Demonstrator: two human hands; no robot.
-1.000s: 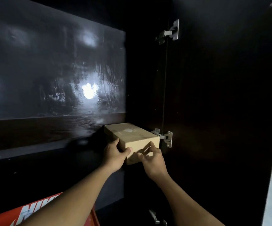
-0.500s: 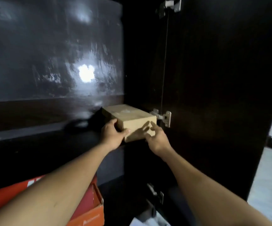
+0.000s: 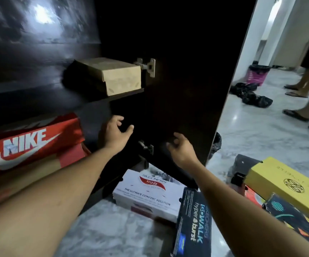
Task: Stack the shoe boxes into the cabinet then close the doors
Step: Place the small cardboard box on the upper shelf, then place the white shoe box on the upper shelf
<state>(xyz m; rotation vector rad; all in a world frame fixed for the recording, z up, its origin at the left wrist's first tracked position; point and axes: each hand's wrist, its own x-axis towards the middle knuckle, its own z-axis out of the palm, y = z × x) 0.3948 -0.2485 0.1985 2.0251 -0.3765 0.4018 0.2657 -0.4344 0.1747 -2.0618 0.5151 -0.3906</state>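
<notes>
Shelved, the brown box sits released; both hands have dropped away, open and empty.

Red Nike box, tan box

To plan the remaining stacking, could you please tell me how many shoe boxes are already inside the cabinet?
2: a plain brown box on the upper shelf by the hinge, and a red box on the shelf below, at left. Others may be hidden in the dark.

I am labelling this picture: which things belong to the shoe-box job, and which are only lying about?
Job: plain brown cardboard box on shelf; red Nike box; white Skechers box; dark GoWalk box; yellow box; dark cabinet door.
Lying about: black bags; pink bin.
</notes>
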